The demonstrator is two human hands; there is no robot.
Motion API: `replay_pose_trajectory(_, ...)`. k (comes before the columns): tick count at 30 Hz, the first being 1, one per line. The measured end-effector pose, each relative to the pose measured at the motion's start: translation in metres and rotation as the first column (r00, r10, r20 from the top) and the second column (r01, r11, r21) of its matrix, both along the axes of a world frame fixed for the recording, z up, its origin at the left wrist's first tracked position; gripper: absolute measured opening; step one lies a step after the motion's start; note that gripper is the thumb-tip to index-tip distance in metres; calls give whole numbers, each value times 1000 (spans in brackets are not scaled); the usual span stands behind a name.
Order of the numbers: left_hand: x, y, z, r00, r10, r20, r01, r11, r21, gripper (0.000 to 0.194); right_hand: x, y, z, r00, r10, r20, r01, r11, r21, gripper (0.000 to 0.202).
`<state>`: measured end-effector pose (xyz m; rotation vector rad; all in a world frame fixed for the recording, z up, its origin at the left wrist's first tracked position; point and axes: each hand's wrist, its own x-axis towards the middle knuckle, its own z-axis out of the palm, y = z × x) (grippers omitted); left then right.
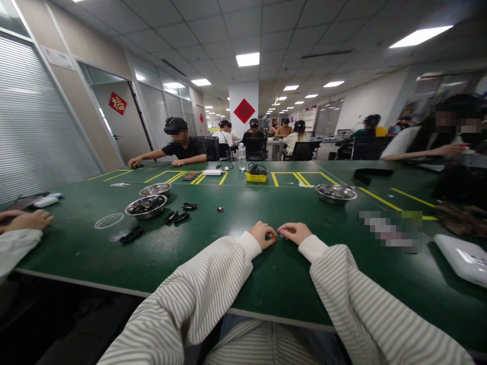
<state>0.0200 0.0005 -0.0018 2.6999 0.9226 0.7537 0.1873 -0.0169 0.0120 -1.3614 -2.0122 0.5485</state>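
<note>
My left hand (pixel 262 235) rests on the green table (pixel 213 243), fingers curled round to the thumb. A small dark and orange spot shows within its grip, too small to name. Close by on the right, my right hand (pixel 296 232) has its thumb and fingertips pinched together, pointing at the left hand. Whatever the pinch may hold is hidden. A small gap separates the two hands. Beyond the left hand lies a small red and black piece (pixel 220 209). Several black plastic parts (pixel 177 218) lie farther left.
A steel bowl (pixel 146 215) of dark parts stands at left, with another bowl (pixel 155 189) behind it. A third bowl (pixel 335 202) stands at right. Beyond are a yellow tray (pixel 256 178) of cables and a bottle (pixel 242 157). Another person's hand (pixel 32 221) rests at far left.
</note>
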Motion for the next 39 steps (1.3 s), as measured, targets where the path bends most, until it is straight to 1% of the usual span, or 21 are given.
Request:
replay_pose_trajectory(2,4,-3,1,1000,-20,2,20,1000,-3,17,2,-1,1,998,14,58,-14,1000,7,23)
replay_pose_trajectory(4,-5,2,4,1000,-12,12,12,1000,6,25,2,-2,1,994,31,105,-32,999,12,22)
replay_pose_trajectory(5,-14,9,6,1000,23,21,-24,1000,19,28,2,-3,1,991,42,125,-44,999,11,23)
replay_pose_trajectory(7,-39,26,10,984,171,40,-173,983,56,26,1,-3,1,986,63,156,-65,998,9,25)
replay_pose_trajectory(8,-54,36,11,951,303,57,-307,949,74,26,1,-3,0,983,73,167,-76,997,13,26)
replay_pose_trajectory(9,-70,46,11,906,420,54,-423,902,82,29,0,-2,-1,981,84,177,-88,996,19,26)
replay_pose_trajectory(11,-100,65,10,782,623,28,-624,781,43,42,0,-1,-3,977,92,194,-105,993,56,25)
replay_pose_trajectory(12,-113,72,8,756,655,21,-655,755,24,43,0,-1,-4,974,92,206,-110,991,76,24)
replay_pose_trajectory(13,-123,79,7,742,670,5,-670,742,8,42,0,0,-5,973,90,214,-113,989,94,23)
replay_pose_trajectory(14,-130,83,5,745,667,-11,-668,745,-7,38,0,0,-5,971,93,220,-119,987,107,22)
replay_pose_trajectory(15,-134,86,4,760,650,-27,-650,760,-15,33,0,0,-6,970,96,222,-124,986,115,22)
replay_pose_trajectory(16,-135,87,3,777,628,-43,-629,777,-21,28,-1,0,-6,971,101,217,-129,984,119,22)
replay_pose_trajectory(18,-129,85,2,809,583,-70,-586,810,-29,20,-2,-2,-5,975,107,193,-131,985,116,22)
replay_pose_trajectory(19,-122,83,2,826,559,-76,-562,826,-34,19,-3,-3,-4,980,102,171,-122,987,109,22)
replay_pose_trajectory(21,-106,74,1,870,489,-63,-492,869,-54,24,-5,-6,-3,990,84,117,-94,992,81,22)
replay_pose_trajectory(24,-76,54,1,943,332,-5,-331,939,-90,32,-9,-7,-2,998,57,39,-58,998,32,21)
replay_pose_trajectory(27,-47,31,0,982,188,30,-185,979,-89,31,-11,-6,-5,997,65,-37,-65,998,3,23)
replay_pose_trajectory(29,-33,18,0,994,105,37,-102,992,-71,28,-12,-4,-8,995,71,-70,-71,997,1,23)
replay_pose_trajectory(31,-23,8,1,998,51,40,-49,998,-50,25,-13,-3,-10,993,74,-87,-74,997,7,22)
replay_pose_trajectory(34,-18,0,3,996,49,75,-47,998,-32,24,-14,-4,-10,993,68,-98,-66,998,24,21)
replay_pose_trajectory(39,-19,0,5,988,44,148,-43,999,-12,20,-14,-7,-7,993,39,-112,-32,998,61,20)
